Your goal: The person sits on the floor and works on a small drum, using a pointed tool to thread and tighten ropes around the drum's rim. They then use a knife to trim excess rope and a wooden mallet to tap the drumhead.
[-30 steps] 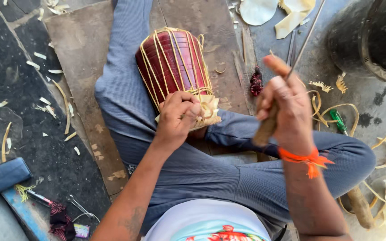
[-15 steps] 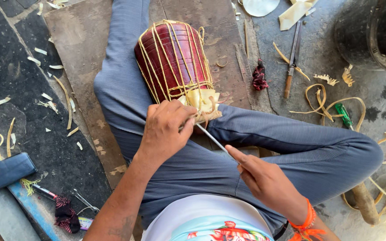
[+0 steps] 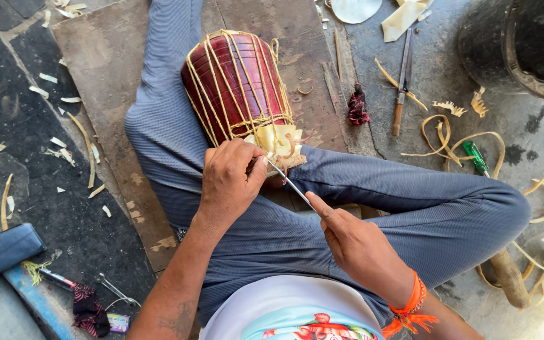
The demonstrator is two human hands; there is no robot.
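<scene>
Left hand gripping the near end of the dark-red, cane-laced wooden drum; right hand pinching a thin metal blade, pointing at 10 o'clock toward the lacing.

place: floor-level craft workshop | evidence: pale shavings strewn at 2 o'clock | knife laid at 1 o'clock | worn board spread at 11 o'clock

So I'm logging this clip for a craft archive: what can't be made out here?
- Head view: the near end of the red drum, hidden by the left hand.
- Handle of the thin metal tool, buried in the right hand.
- Dark tub, cut off by the frame's top-right edge.
</scene>
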